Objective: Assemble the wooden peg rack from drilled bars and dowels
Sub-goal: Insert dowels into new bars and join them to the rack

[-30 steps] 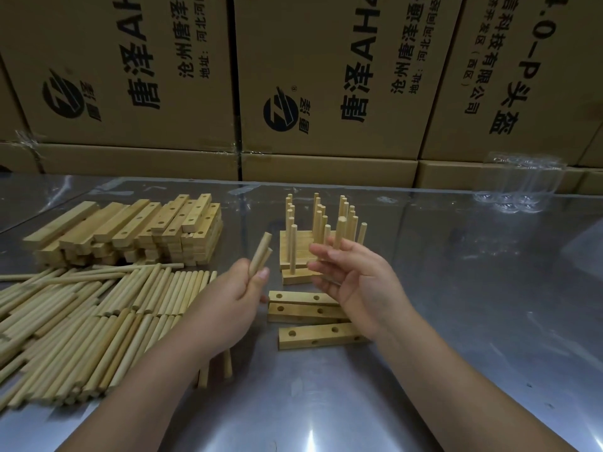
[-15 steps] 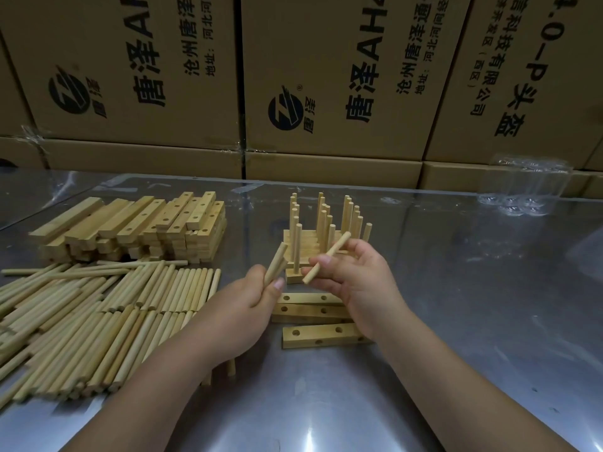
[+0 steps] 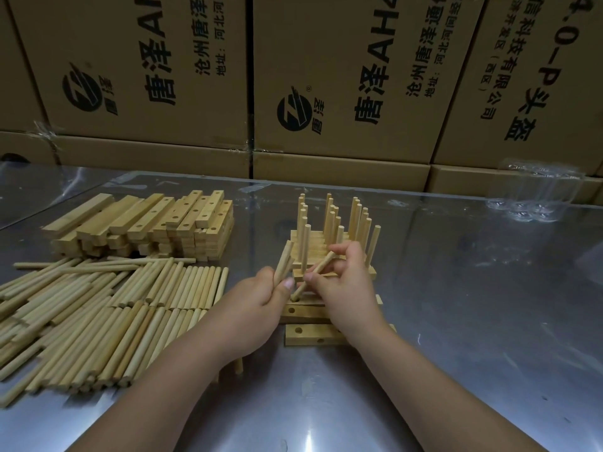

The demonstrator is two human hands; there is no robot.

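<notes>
Your right hand (image 3: 344, 288) pinches one pale dowel (image 3: 318, 271) between thumb and fingertips. It's tilted, with its low tip at the left-end hole of the farthest of three drilled bars (image 3: 313, 334) lying flat side by side, light wood with round holes on top. Whether the tip is seated, I can't tell. Just left, your left hand (image 3: 257, 308) is curled round a couple of spare dowels (image 3: 284, 262) poking up and away. Just beyond your fingers stand the finished racks (image 3: 329, 230), pegs upright in rows. To the left loose dowels (image 3: 98, 308) lie piled, and far left are stacked bars (image 3: 146, 220), all on the shiny metal table (image 3: 473, 305).
</notes>
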